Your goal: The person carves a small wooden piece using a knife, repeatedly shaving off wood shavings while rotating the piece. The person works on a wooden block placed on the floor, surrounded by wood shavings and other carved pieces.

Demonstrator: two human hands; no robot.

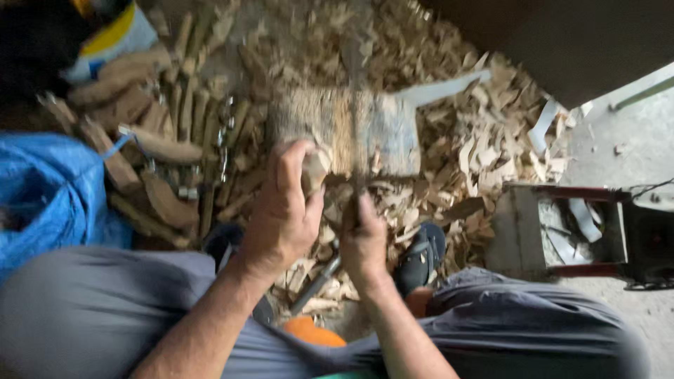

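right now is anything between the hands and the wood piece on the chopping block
Nothing visible. The left hand already grips the wood piece on the chopping block; the right hand holds a blurred tool handle beside it.

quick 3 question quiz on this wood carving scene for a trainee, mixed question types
1. True or false: the left hand grips a pale piece of wood against the chopping block.
2. Multiple choice: what lies scattered on the ground around the block? A) wood chips B) nails C) sand
3. Short answer: what does the right hand hold, and how is it pointed?

Key
1. True.
2. A, wood chips lie all around it.
3. The handle of a blurred tool, a chopping blade as far as one can tell, pointing away from the person across the block.
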